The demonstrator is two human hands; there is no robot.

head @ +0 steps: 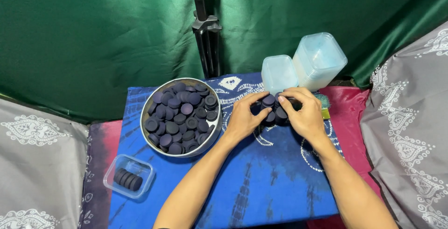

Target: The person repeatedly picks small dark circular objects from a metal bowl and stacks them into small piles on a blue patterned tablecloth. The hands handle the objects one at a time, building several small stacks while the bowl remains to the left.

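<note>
My left hand (243, 117) and my right hand (304, 113) meet over the blue patterned cloth (261, 173), both closed around a small cluster of dark purple discs (274, 108) pressed between the fingers. A round metal bowl (150, 107) heaped with many more of the same discs (182, 117) stands just left of my left hand. A small clear plastic box (129, 176) with a row of discs inside lies at the near left of the cloth.
A stack of clear plastic containers (319, 60) and a single one (278, 72) stand behind my hands. A black tripod leg (207, 33) rises at the back against a green curtain. Grey patterned fabric lies at both sides.
</note>
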